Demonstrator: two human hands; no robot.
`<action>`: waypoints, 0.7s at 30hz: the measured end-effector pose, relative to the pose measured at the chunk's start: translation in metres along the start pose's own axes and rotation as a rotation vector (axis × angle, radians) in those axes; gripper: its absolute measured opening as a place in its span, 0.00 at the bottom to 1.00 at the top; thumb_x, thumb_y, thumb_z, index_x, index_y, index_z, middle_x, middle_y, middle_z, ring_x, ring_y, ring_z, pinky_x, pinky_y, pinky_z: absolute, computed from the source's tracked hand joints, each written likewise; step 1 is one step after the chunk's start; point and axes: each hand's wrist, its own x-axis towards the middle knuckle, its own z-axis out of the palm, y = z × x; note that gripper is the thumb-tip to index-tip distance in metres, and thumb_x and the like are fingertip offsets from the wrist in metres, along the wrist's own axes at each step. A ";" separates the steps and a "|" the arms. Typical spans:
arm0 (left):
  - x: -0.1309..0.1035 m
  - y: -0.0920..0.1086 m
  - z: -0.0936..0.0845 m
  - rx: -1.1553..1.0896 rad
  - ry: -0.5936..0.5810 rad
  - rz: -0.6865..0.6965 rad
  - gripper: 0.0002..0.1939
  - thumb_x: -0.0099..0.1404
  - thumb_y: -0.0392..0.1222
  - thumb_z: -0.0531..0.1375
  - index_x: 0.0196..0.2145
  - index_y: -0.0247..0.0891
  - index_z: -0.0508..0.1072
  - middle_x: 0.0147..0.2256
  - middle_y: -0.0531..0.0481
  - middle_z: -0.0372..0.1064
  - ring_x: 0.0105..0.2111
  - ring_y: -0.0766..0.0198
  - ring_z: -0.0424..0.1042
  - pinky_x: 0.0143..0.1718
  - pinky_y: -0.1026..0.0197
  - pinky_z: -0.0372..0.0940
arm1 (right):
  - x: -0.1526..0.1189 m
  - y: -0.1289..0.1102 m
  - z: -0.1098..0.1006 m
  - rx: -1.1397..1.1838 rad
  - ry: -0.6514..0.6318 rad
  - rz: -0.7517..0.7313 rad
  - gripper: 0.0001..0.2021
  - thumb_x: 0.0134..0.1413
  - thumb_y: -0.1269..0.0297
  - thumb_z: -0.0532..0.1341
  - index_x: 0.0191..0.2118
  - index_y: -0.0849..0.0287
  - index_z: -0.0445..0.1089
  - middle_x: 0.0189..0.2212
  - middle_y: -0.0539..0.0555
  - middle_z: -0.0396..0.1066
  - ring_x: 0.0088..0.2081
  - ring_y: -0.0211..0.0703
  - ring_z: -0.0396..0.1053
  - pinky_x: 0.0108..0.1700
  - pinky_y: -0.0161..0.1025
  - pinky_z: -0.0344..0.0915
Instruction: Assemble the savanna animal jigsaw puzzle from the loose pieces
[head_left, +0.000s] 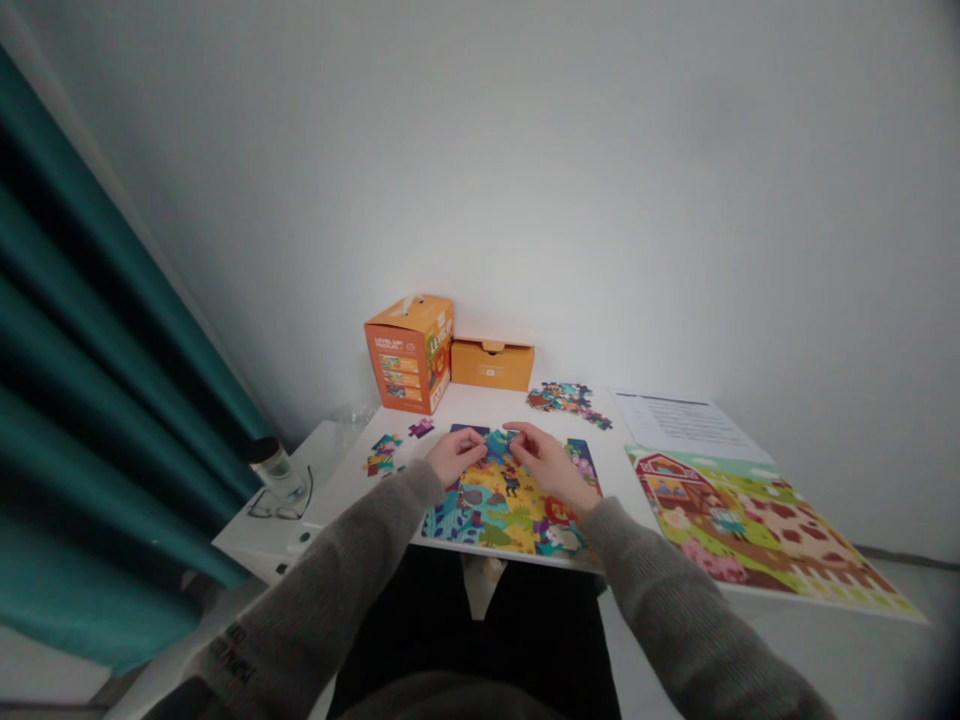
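Left hand, right hand: fingers bent at blue piece, grip unclear | piece: far side of puzzle | step: likely fitting piece | next: probably calls for aligning, pressing flat

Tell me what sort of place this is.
Probably a room at home, though a study or small office is possible. A teal curtain hangs at the left, glasses lie beside a lidded container, and a colourful jigsaw puzzle lies on a white table.
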 end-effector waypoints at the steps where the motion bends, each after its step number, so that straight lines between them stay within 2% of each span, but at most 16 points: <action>1: -0.001 0.000 0.001 0.012 0.019 0.020 0.22 0.55 0.56 0.70 0.31 0.36 0.69 0.25 0.54 0.72 0.26 0.65 0.74 0.32 0.62 0.69 | -0.005 -0.001 0.003 0.000 -0.024 0.008 0.17 0.62 0.62 0.56 0.55 0.56 0.67 0.28 0.47 0.67 0.29 0.39 0.65 0.34 0.37 0.64; 4: -0.001 0.001 0.003 0.038 0.087 0.058 0.20 0.56 0.56 0.68 0.31 0.36 0.69 0.24 0.56 0.69 0.23 0.69 0.70 0.27 0.65 0.66 | -0.023 -0.005 0.018 -0.027 -0.086 0.021 0.21 0.62 0.65 0.56 0.60 0.56 0.63 0.31 0.49 0.72 0.32 0.42 0.69 0.39 0.40 0.66; 6: -0.001 0.000 0.004 0.030 0.090 0.036 0.21 0.58 0.57 0.67 0.32 0.36 0.69 0.23 0.57 0.68 0.19 0.70 0.67 0.22 0.66 0.63 | -0.037 -0.011 0.027 -0.026 -0.109 0.032 0.22 0.62 0.65 0.56 0.62 0.57 0.59 0.33 0.51 0.74 0.33 0.43 0.71 0.40 0.41 0.66; 9: -0.003 -0.002 0.004 -0.015 0.028 -0.005 0.22 0.59 0.59 0.66 0.35 0.37 0.67 0.23 0.58 0.67 0.14 0.72 0.64 0.16 0.67 0.59 | -0.052 -0.021 0.034 -0.046 -0.123 0.043 0.14 0.63 0.64 0.56 0.53 0.56 0.66 0.34 0.52 0.74 0.34 0.43 0.70 0.41 0.41 0.66; 11: -0.005 -0.003 0.005 -0.024 -0.022 -0.015 0.23 0.58 0.59 0.66 0.35 0.37 0.67 0.23 0.58 0.66 0.13 0.72 0.63 0.14 0.68 0.58 | -0.057 -0.023 0.031 -0.037 -0.066 0.065 0.11 0.63 0.63 0.55 0.49 0.56 0.68 0.33 0.51 0.73 0.34 0.43 0.69 0.42 0.42 0.66; 14: -0.007 -0.004 0.011 0.018 -0.115 -0.037 0.23 0.57 0.58 0.67 0.37 0.34 0.71 0.24 0.57 0.67 0.14 0.72 0.64 0.15 0.67 0.59 | -0.058 -0.020 0.019 0.074 0.025 0.111 0.13 0.64 0.60 0.55 0.51 0.54 0.67 0.30 0.49 0.68 0.32 0.42 0.66 0.38 0.40 0.64; 18: -0.008 0.000 0.025 0.074 -0.252 -0.053 0.23 0.59 0.56 0.67 0.42 0.33 0.76 0.26 0.53 0.71 0.17 0.71 0.66 0.19 0.66 0.62 | -0.058 -0.011 0.005 0.213 0.029 0.105 0.17 0.63 0.59 0.56 0.55 0.53 0.64 0.26 0.46 0.61 0.28 0.40 0.61 0.32 0.37 0.60; 21: -0.005 0.003 0.034 0.038 -0.265 -0.029 0.22 0.59 0.54 0.67 0.43 0.34 0.76 0.25 0.54 0.70 0.18 0.70 0.67 0.22 0.66 0.64 | -0.061 -0.006 0.000 0.243 0.025 0.105 0.16 0.63 0.58 0.56 0.55 0.53 0.65 0.25 0.45 0.61 0.26 0.39 0.60 0.30 0.36 0.58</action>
